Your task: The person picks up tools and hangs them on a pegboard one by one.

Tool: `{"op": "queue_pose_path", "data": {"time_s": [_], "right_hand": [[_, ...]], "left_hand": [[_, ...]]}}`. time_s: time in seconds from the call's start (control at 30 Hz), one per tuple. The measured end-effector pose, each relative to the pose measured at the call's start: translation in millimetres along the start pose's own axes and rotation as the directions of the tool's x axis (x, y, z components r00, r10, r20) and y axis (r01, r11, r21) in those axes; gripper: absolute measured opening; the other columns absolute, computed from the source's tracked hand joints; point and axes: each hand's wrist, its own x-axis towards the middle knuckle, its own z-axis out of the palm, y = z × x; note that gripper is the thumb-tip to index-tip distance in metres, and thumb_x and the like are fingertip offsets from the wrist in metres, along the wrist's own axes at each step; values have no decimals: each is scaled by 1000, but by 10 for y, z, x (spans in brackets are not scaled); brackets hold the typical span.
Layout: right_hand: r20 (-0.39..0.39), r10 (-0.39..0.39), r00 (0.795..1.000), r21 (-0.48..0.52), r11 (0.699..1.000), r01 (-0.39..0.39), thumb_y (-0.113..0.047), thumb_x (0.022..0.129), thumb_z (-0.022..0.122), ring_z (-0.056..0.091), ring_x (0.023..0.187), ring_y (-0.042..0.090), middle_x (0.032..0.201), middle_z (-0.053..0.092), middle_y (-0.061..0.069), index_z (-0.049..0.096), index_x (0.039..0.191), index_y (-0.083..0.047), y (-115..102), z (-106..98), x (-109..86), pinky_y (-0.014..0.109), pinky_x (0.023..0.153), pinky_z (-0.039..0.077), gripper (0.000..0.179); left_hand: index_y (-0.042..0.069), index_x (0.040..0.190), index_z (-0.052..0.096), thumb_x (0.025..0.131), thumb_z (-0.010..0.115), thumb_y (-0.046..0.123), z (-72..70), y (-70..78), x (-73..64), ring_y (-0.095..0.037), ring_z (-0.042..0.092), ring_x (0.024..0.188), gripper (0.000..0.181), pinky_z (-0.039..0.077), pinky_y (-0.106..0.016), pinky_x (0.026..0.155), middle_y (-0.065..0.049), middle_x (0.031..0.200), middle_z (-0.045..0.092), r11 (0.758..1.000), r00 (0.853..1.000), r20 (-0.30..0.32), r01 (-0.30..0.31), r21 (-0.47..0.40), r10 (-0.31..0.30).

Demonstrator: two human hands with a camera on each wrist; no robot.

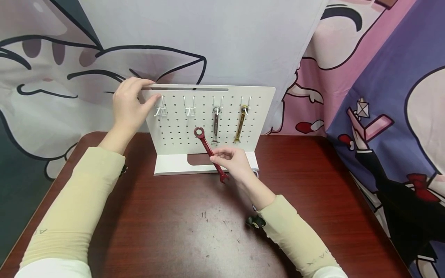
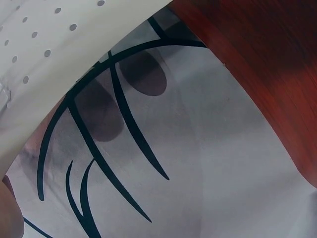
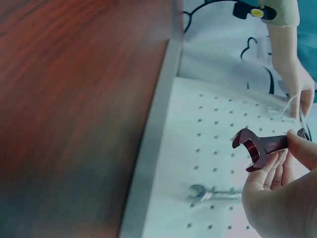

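Note:
A white pegboard stands upright on its base. My left hand grips its top left corner, thumb in front; the left wrist view catches a bit of that hand beside the board's edge. In front of the board, my right hand pinches a red combination wrench by its shank. The ring end points up and left, apart from the hooks, while the open end shows close in the right wrist view. A silver wrench and a gold wrench hang by their rings on two right-hand hooks.
Two white hooks, the far left one and its neighbour, carry nothing. Beneath everything is a dark red-brown table. A printed cloth hangs behind the board, and another patterned cloth lines the right side.

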Motion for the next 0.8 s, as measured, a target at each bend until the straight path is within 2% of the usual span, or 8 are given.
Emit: {"op": "queue_pose_path", "data": {"time_s": [0.33,0.57,0.8], "right_hand": [[-18,-47,999,86,995,49,1,90,79,66,79,4,83,73,-8,77,113,5,-246,210,150,18,76,52,24],[-33,-19,999,161,987,24,2,90,78,66,76,1,78,71,-13,75,115,9,-174,311,330,17,71,53,26],[-81,-16,997,179,983,31,2,91,78,68,76,0,80,73,-12,75,115,9,-101,393,450,18,75,54,25]], "left_hand": [[-2,118,75,91,82,9,12,-7,-2,-44,65,111,30,47,-56,102,-25,110,73,1000,1000,-6,-3,-11,3],[-2,118,75,91,82,9,10,-10,0,-44,65,111,30,47,-55,102,-25,110,74,1000,1000,-4,-8,-5,8],[-3,117,75,91,82,9,18,-17,-4,-45,65,110,30,47,-56,102,-26,109,73,1000,1000,-10,-19,-7,19]]}}
